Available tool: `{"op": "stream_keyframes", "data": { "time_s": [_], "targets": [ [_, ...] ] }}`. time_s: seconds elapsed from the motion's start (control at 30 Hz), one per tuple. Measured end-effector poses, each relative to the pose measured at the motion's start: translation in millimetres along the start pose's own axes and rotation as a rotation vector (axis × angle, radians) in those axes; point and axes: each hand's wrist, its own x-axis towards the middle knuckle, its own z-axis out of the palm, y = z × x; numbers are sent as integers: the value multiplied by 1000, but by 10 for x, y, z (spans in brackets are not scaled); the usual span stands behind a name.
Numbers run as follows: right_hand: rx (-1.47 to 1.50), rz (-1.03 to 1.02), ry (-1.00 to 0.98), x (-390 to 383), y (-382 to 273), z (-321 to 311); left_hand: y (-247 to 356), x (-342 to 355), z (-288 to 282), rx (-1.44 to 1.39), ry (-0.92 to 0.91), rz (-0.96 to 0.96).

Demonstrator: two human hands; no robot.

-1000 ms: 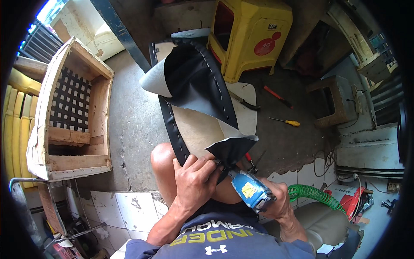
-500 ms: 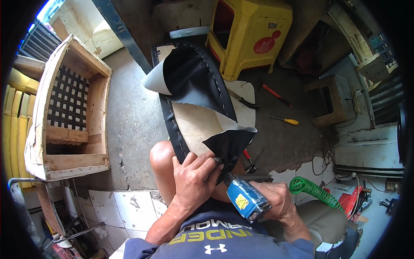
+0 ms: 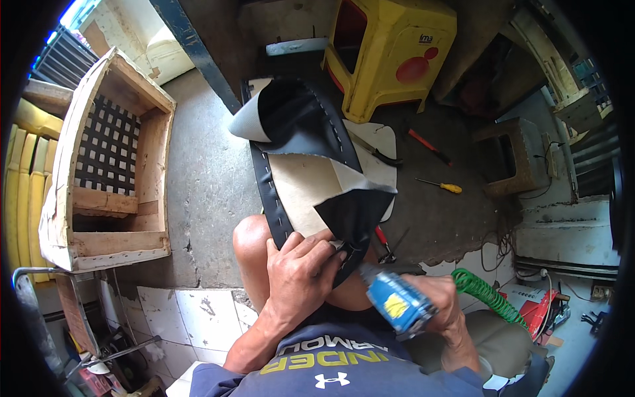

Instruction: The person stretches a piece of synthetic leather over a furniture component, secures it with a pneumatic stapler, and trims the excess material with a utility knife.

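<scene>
A long panel with a pale board face [image 3: 297,192] rests between my legs, its black leatherette cover [image 3: 264,192] folded over the border and fixed with a row of staples. Loose flaps of that cover, grey on the underside, stand up over the board. My left hand [image 3: 301,268] pinches the black leatherette at the near end, fingers bent over the edge; the fingertips are partly hidden. In my right hand [image 3: 436,298] is a blue air staple gun [image 3: 397,303], its nose just right of the panel's near corner and apart from it. A green coiled hose [image 3: 486,291] runs beside that hand.
On the floor to the right lie a yellow-handled screwdriver [image 3: 440,186], a red-handled tool [image 3: 430,147] and another pale board [image 3: 380,135]. A yellow plastic stool [image 3: 397,59] stands ahead. At left is a wooden frame with black webbing [image 3: 119,241] beside yellow foam [image 3: 23,198].
The staple gun has drawn back to the right, away from the panel's near corner. My left hand keeps its hold on the leatherette. The whole view has shifted slightly.
</scene>
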Motion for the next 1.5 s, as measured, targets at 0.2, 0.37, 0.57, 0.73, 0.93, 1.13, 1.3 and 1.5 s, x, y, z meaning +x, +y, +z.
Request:
{"op": "stream_keyframes", "data": {
  "time_s": [0.2, 0.37, 0.57, 0.73, 0.93, 1.13, 1.3, 1.5],
  "targets": [
    [-125, 801, 147, -678, 913, 536, -10, 82, -21, -77, -24, -37],
    [-426, 1065, 155, -1677, 2003, 1448, 17, 106, -105, -131, -55, -51],
    [-283, 759, 448, -867, 1466, 1249, 52, 114, -103, -110, -51, -71],
    [-60, 6, 379, 509, 66, 337, -7, 130, -54, -157, -60, -68],
    [-290, -246, 143, 864, 22, 262, -23, 68, -56, -58, -23, 16],
    [-343, -426, 174, 850, 133, 290, -47, -15, -79, -28, -35, 46],
    [-353, -525, 120, 905, 121, 255, -67, -16, -150, -59, -51, 59],
    [-227, -458, 202, 926, 54, 358, -40, 5, -222, -108, -94, 68]
  ]
}}
